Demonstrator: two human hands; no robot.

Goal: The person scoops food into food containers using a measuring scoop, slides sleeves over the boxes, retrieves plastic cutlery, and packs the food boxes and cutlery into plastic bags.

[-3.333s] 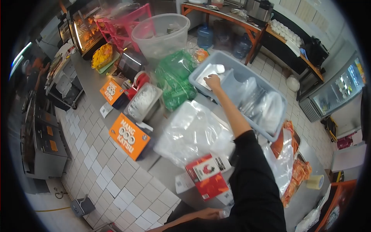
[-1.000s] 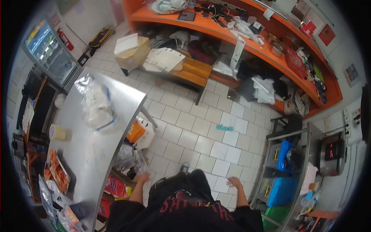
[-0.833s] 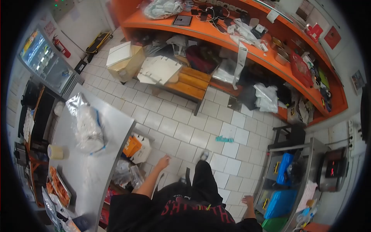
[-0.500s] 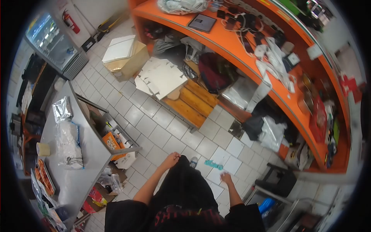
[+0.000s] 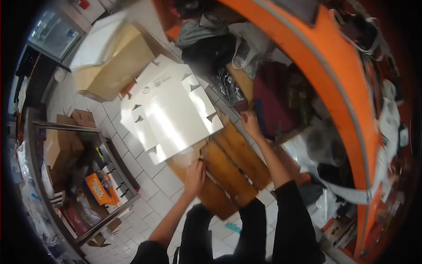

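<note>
Now that we have come up to the wooden bench (image 5: 239,163), the white cardboard (image 5: 176,112) left of centre is within reach. Our left hand (image 5: 195,177) is near its lower edge, our right hand (image 5: 251,125) near the maroon bag (image 5: 273,99); fingers look bent, but we cannot tell whether they grip anything.

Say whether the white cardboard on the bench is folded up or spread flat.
Spread flat: the white cardboard lies as a broad sheet on the bench, its notched edges in view.
</note>
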